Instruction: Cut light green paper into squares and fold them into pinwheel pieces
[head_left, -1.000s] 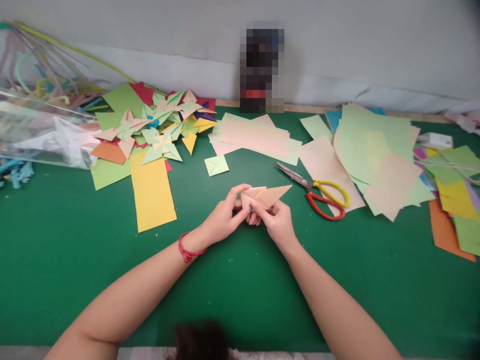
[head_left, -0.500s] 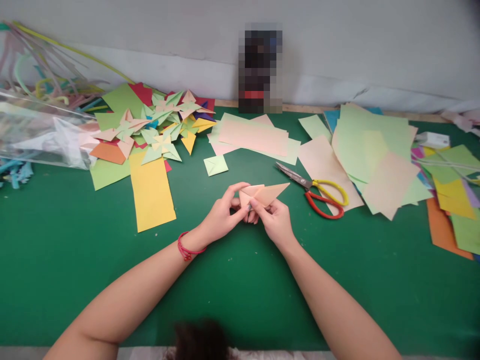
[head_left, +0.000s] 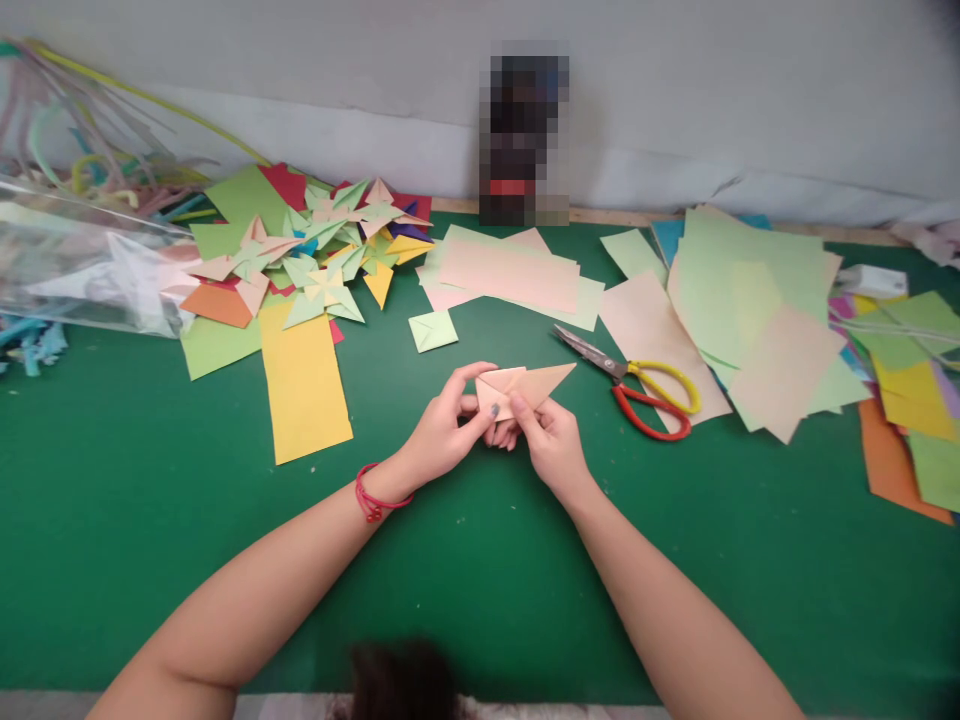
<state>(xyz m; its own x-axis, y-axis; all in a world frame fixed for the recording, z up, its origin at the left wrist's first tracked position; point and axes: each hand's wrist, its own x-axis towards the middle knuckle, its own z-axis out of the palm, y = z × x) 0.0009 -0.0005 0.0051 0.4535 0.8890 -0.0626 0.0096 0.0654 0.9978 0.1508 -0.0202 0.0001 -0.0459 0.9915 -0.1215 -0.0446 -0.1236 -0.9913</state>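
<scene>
Both my hands pinch a small folded piece of peach paper (head_left: 536,386) just above the table, its pointed flap aimed right. My left hand (head_left: 451,415) grips the squarish left part, thumb in front and index finger along the top edge. With its thumb on the front near the middle, my right hand (head_left: 556,440) holds the base of the pointed flap; its other fingers are partly hidden behind the paper. Beyond them lies a small folded light green paper square (head_left: 433,331). Scissors (head_left: 626,375) with one yellow and one red handle lie to the right, blades pointing up-left.
On the green table (head_left: 450,590), folded paper stars (head_left: 326,288) and a yellow sheet (head_left: 306,390) lie left. Pastel strips (head_left: 510,275) lie at the back, stacked sheets (head_left: 750,270) at right. A clear plastic bag (head_left: 82,270) sits far left. A pixelated upright object (head_left: 521,140) leans against the wall.
My right thumb has shifted slightly right and up, away from my left thumb, showing more of the paper's front. The folded paper has moved a little left. The view has shifted slightly.
</scene>
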